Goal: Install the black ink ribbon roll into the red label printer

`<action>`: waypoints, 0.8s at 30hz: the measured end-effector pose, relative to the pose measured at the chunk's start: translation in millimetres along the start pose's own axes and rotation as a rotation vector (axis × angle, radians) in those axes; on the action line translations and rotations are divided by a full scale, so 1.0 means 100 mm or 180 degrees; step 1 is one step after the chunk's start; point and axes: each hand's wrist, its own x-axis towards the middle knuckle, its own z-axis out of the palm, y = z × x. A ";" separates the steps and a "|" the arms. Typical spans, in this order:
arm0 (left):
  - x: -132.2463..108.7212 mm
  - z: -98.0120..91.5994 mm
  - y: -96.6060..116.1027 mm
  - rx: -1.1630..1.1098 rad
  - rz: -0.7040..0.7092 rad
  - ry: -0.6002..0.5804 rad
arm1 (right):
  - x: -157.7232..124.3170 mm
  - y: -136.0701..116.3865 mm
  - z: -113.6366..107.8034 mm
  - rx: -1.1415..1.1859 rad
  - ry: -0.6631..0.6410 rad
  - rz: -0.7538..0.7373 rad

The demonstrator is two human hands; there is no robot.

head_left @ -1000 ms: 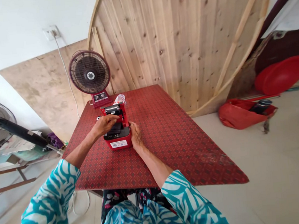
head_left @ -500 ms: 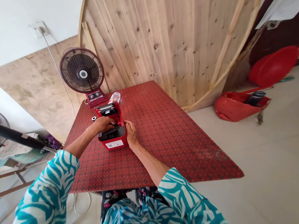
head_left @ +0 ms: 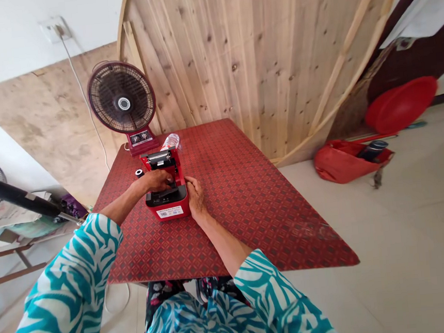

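A red and black receipt printer (head_left: 167, 211) stands on the table with its lid (head_left: 159, 157) raised and a white label on its front. My left hand (head_left: 157, 181) reaches over from the left into the open compartment. Its fingers are bent together, and the fingertips are hidden inside, so what they hold cannot be seen. Against the printer's right side, my right hand (head_left: 195, 195) grips the casing with curled fingers. Just left of the printer sits a small dark roll with a white end (head_left: 139, 172), partly behind my left wrist.
Behind the printer lies a clear plastic bottle (head_left: 171, 141), beside a dark red fan (head_left: 123, 103) on the patterned table (head_left: 256, 200). A round wooden board (head_left: 251, 55) leans at the back. A red bag (head_left: 335, 169) lies on the floor to the right.
The view has tilted and shifted slightly. My left hand stays in the printer's compartment with a small shift of the fingers. My right hand remains on the printer's side.
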 end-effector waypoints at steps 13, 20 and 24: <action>-0.29 0.12 0.06 -0.0903 0.0139 0.1292 | 0.01 0.03 0.00 0.0046 -0.0023 0.0017; -0.84 0.25 -0.10 -0.2647 -0.0192 0.2405 | 0.01 0.07 -0.03 0.0093 -0.0076 0.0053; -1.32 0.45 -0.55 -0.4172 -0.0603 0.3211 | 0.01 0.09 -0.06 0.0080 -0.0075 0.0061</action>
